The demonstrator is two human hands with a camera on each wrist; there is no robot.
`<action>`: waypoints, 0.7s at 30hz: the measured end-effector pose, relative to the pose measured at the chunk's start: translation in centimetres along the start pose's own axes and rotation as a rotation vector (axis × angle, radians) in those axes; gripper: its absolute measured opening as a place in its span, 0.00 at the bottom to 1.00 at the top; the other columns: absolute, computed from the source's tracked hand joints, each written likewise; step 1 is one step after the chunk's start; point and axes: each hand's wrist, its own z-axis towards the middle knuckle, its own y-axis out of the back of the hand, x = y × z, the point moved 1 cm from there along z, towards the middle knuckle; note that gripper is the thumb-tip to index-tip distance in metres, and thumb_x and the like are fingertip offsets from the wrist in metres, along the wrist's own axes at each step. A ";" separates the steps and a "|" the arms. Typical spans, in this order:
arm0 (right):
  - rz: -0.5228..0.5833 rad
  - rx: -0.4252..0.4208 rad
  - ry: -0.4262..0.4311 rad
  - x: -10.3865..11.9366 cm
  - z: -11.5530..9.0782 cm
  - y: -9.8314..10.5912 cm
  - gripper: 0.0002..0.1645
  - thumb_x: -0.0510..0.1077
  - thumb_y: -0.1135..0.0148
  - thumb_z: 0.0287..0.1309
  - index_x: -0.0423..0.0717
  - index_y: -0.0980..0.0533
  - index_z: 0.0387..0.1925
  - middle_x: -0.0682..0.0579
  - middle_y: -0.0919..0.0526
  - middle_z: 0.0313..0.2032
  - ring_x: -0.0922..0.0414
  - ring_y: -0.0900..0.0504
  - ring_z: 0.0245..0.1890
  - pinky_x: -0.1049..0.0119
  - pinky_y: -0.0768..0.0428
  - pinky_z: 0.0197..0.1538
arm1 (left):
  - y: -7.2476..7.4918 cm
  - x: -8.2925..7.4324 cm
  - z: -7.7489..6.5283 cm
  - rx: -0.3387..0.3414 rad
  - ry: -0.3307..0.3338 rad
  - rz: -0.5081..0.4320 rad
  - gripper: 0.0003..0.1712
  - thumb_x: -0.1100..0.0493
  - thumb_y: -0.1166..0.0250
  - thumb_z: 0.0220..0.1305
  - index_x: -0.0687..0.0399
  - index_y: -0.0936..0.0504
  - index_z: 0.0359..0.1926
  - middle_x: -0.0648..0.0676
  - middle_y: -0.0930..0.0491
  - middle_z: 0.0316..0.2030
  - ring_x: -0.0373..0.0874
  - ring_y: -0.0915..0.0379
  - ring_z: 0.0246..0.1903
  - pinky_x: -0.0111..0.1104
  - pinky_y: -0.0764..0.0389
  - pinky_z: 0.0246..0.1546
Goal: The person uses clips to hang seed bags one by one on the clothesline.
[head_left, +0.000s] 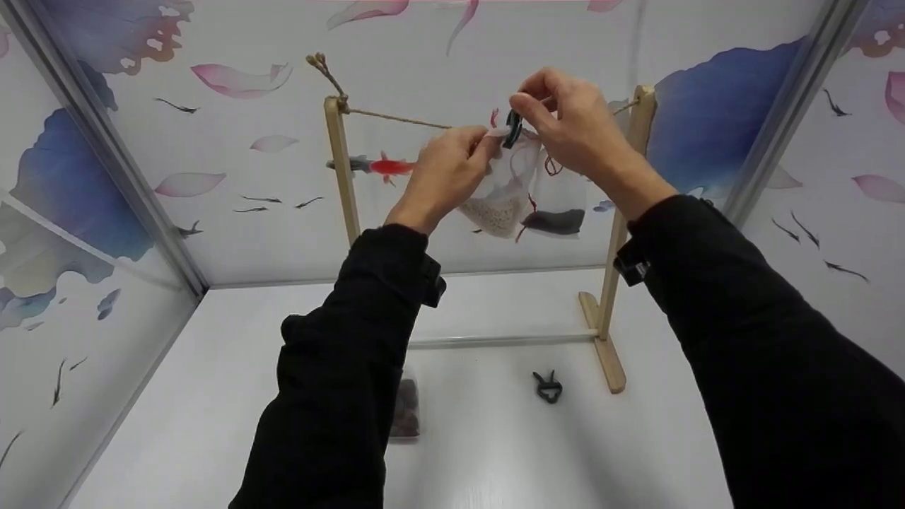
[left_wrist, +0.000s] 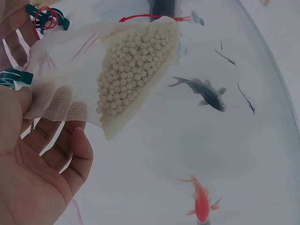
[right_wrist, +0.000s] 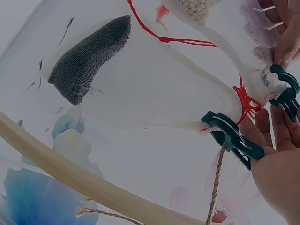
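Bead bag point(head_left: 495, 214), pinched near the top between fingers of left hand point(head_left: 450, 168) — and right there, green clip point(head_left: 513, 130), pinched by right hand point(head_left: 581, 126)!

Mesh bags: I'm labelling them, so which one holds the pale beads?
The bag pinched near its top by the left hand; pale beads show through its mesh. The other bag shows dark contents at its lower end instead.
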 end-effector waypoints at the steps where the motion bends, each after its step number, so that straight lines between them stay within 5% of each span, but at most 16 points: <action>1: 0.002 0.003 -0.001 0.0 0.0 0.0 0.18 0.49 0.46 0.77 0.39 0.23 0.53 0.44 0.18 0.48 0.50 0.20 0.50 0.64 0.25 0.49 | 0.0 0.0 0.0 -0.005 -0.003 -0.001 0.23 0.45 0.47 0.79 0.56 0.15 0.42 0.49 0.22 0.30 0.40 0.29 0.31 0.30 0.32 0.34; 11: -0.015 0.037 -0.007 -0.1 -0.1 -0.5 0.18 0.47 0.46 0.76 0.36 0.24 0.53 0.43 0.19 0.47 0.53 0.21 0.46 0.70 0.27 0.46 | -0.4 0.7 -0.3 -0.046 -0.019 0.034 0.23 0.44 0.46 0.78 0.56 0.14 0.40 0.48 0.24 0.27 0.40 0.31 0.29 0.30 0.34 0.32; 21: -0.051 -0.034 0.103 -0.1 -0.1 -1.4 0.17 0.47 0.44 0.75 0.35 0.23 0.51 0.43 0.16 0.43 0.53 0.18 0.42 0.73 0.28 0.43 | -0.8 1.1 -0.4 -0.037 0.006 0.076 0.19 0.47 0.47 0.80 0.53 0.16 0.40 0.48 0.24 0.28 0.39 0.30 0.30 0.30 0.34 0.32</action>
